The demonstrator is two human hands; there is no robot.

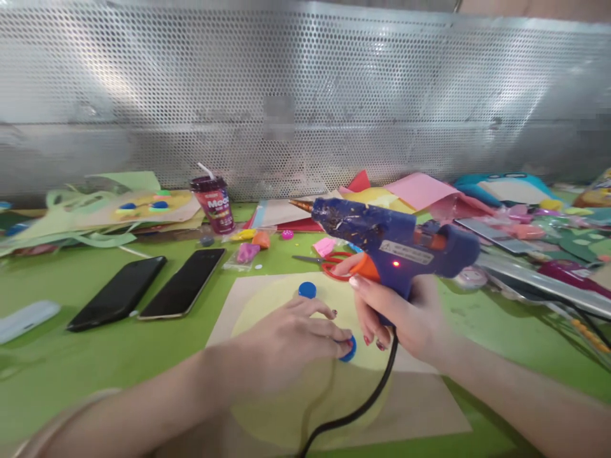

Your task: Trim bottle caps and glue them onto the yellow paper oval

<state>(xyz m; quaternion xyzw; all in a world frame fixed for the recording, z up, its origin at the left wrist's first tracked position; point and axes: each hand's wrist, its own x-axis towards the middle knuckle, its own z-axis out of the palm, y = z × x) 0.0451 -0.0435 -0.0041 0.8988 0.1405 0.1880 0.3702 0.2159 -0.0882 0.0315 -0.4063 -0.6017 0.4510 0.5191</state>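
Note:
My right hand (410, 318) is wrapped around the handle of a dark blue hot glue gun (382, 238). Its nozzle points left, a red light glows on its side, and a black cord trails from the handle down across the paper. My left hand (296, 340) reaches over a yellow paper circle (272, 420), fingertips on a blue bottle cap (350, 350); the thumb is hidden. Another blue bottle cap (307, 291) sits on the circle just beyond that hand. Beneath the circle lies a pale sheet of paper (429, 407).
Two black phones (184, 286) and a white object (28, 320) are on the green table at left. Behind stand a purple drink cup (217, 207) with a straw and red-handled scissors (334, 264). Craft papers pile up at right, before a perforated metal panel (238, 83).

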